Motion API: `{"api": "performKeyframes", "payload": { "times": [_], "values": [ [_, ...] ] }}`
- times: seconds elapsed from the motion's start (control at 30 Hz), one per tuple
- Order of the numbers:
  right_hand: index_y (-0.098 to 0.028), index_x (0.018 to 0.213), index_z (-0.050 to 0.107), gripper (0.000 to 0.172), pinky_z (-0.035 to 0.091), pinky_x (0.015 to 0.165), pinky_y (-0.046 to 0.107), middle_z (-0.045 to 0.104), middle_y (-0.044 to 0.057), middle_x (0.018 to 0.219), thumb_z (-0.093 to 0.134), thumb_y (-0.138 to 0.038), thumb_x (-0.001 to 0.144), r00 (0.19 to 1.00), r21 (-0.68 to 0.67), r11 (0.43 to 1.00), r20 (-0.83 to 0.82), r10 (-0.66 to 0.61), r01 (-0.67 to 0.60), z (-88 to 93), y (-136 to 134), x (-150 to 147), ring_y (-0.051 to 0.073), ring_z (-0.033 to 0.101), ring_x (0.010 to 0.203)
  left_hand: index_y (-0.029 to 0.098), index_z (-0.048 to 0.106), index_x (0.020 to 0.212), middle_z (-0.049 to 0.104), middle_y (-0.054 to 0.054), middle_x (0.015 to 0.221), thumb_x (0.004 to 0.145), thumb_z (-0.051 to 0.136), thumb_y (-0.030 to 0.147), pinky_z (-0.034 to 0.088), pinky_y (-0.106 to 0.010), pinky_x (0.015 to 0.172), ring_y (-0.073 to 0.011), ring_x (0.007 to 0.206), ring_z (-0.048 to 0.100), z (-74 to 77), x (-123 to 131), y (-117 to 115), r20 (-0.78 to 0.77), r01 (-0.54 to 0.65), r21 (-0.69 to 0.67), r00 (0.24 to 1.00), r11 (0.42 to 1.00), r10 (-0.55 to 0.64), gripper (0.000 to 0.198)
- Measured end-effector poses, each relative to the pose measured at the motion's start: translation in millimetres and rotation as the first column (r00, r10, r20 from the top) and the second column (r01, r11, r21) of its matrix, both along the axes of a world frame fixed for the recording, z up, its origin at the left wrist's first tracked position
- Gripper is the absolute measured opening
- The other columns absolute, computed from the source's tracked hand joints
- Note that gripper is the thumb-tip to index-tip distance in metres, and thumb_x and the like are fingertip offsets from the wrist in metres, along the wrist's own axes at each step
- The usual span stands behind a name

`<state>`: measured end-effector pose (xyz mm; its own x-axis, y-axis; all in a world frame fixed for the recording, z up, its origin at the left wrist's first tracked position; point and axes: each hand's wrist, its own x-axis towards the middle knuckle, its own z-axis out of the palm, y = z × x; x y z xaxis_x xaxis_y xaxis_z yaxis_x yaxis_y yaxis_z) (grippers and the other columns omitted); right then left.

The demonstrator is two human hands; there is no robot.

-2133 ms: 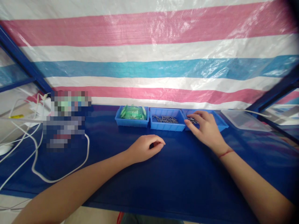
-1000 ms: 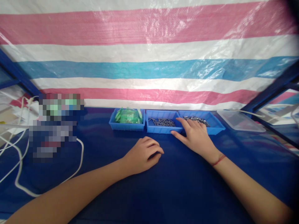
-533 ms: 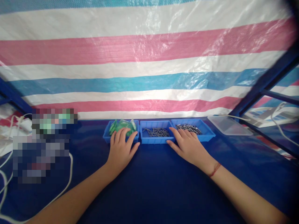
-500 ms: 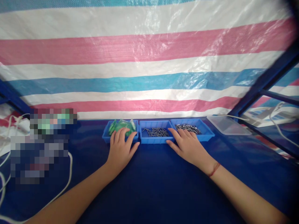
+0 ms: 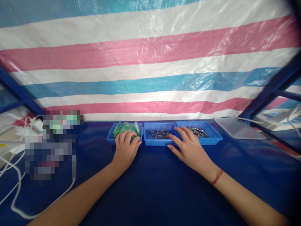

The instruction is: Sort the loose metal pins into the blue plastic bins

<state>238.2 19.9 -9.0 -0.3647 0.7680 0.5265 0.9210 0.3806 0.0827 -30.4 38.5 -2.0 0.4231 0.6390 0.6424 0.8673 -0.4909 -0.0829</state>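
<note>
In the head view, the left hand has been brought across the counter to the left blue bin, and its fingers have since been curled further over the front rim, close to the green packets; whether anything is grasped in that grip cannot be told. The right hand has been kept where the middle blue bin and the right blue bin meet, its grip loosely spread, with nothing seen to be held. Slender metal pieces are contained in the middle bin, shiny metal parts in the right one. By this change, it is judged, the row of bins is attended to by both hands
</note>
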Motion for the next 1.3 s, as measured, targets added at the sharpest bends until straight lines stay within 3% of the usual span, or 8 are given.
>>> {"api": "performKeyframes", "payload": {
  "times": [0.27, 0.47, 0.57, 0.73, 1.0, 1.13, 1.23, 1.3],
  "values": [
    [-0.020, 0.127, 0.055, 0.045, 0.037, 0.100, 0.052, 0.045, 0.016, 0.138, 0.048, -0.044, 0.090, 0.999, 0.021, 0.999, -0.029, 0.042, -0.042, -2.1, -4.7, 1.4, 0.036, 0.033, 0.131, 0.019, 0.064, 0.105, 0.059, -0.013, 0.119, 0.092, 0.050, 0.027, 0.033, -0.046, 0.092, -0.0300, 0.110, 0.047, 2.2, 0.7, -9.4, -0.063, -0.012, 0.036, 0.998, 0.999, 0.014, 0.021],
    [-0.018, 0.124, 0.057, 0.039, 0.036, 0.103, 0.051, 0.047, 0.016, 0.135, 0.049, -0.035, 0.089, 0.990, 0.093, 0.992, -0.107, 0.092, -0.082, 10.0, -20.7, -12.2, 0.035, 0.034, 0.130, 0.018, 0.063, 0.104, 0.058, -0.013, 0.109, 0.090, 0.051, 0.040, 0.038, -0.042, 0.086, -0.0288, 0.100, 0.052, 24.4, -13.8, -15.7, -0.183, -0.005, -0.018, 0.983, 1.000, 0.002, 0.028],
    [-0.018, 0.110, 0.063, 0.026, 0.040, 0.098, 0.046, 0.058, 0.013, 0.119, 0.048, -0.026, 0.090, 0.961, 0.142, 0.965, -0.137, 0.242, -0.222, 8.9, -29.9, -27.9, 0.030, 0.044, 0.120, 0.018, 0.062, 0.103, 0.060, -0.011, 0.101, 0.090, 0.053, 0.034, 0.041, -0.037, 0.081, -0.0258, 0.092, 0.054, 32.8, -19.2, -15.3, -0.247, 0.031, -0.053, 0.968, 0.998, -0.043, 0.023],
    [-0.020, 0.095, 0.066, 0.020, 0.042, 0.083, 0.036, 0.064, 0.009, 0.092, 0.047, -0.025, 0.092, 0.841, 0.086, 0.837, 0.076, 0.536, -0.541, -0.2, -39.4, -47.9, 0.022, 0.053, 0.097, 0.016, 0.059, 0.110, 0.062, -0.012, 0.106, 0.091, 0.051, 0.028, 0.042, -0.037, 0.080, -0.0261, 0.095, 0.054, 31.3, -20.3, -19.2, -0.252, 0.061, -0.039, 0.965, 0.997, -0.069, 0.024],
    [-0.017, 0.084, 0.064, 0.022, 0.039, 0.077, 0.032, 0.063, 0.006, 0.080, 0.045, -0.025, 0.092, 0.920, -0.029, 0.920, 0.007, 0.392, -0.391, -3.0, -46.6, -44.4, 0.019, 0.053, 0.079, 0.018, 0.063, 0.101, 0.061, -0.012, 0.096, 0.094, 0.044, 0.027, 0.041, -0.037, 0.076, -0.0263, 0.089, 0.053, 24.4, -25.7, -21.6, -0.271, -0.041, 0.011, 0.962, 0.999, 0.043, 0.022],
    [-0.018, 0.095, 0.064, 0.020, 0.041, 0.079, 0.032, 0.065, 0.007, 0.085, 0.048, -0.029, 0.092, 0.926, -0.063, 0.924, -0.037, 0.376, -0.377, -1.3, -53.1, -45.9, 0.020, 0.057, 0.082, 0.018, 0.063, 0.098, 0.061, -0.010, 0.091, 0.094, 0.044, 0.026, 0.041, -0.036, 0.076, -0.0231, 0.083, 0.053, 32.6, -25.6, -49.9, -0.327, 0.028, -0.054, 0.944, 0.998, -0.044, 0.021],
    [-0.016, 0.119, 0.056, 0.041, 0.042, 0.086, 0.037, 0.065, 0.010, 0.103, 0.054, -0.042, 0.087, 0.925, -0.141, 0.917, -0.136, 0.354, -0.372, 0.8, -59.7, -45.0, 0.023, 0.058, 0.095, 0.018, 0.064, 0.098, 0.061, -0.009, 0.093, 0.095, 0.042, 0.031, 0.042, -0.035, 0.079, -0.0225, 0.087, 0.054, 42.5, -32.6, -76.9, -0.328, 0.154, -0.135, 0.925, 0.979, -0.190, 0.026],
    [-0.014, 0.132, 0.045, 0.065, 0.041, 0.091, 0.042, 0.060, 0.014, 0.117, 0.059, -0.053, 0.081, 0.918, -0.211, 0.903, -0.220, 0.329, -0.374, 1.3, -64.0, -44.3, 0.028, 0.054, 0.105, 0.019, 0.062, 0.108, 0.059, -0.011, 0.108, 0.091, 0.048, 0.041, 0.041, -0.040, 0.087, -0.0259, 0.100, 0.053, 48.0, -41.7, -87.4, -0.251, 0.171, -0.113, 0.948, 0.979, -0.195, 0.031]
  ]
}}
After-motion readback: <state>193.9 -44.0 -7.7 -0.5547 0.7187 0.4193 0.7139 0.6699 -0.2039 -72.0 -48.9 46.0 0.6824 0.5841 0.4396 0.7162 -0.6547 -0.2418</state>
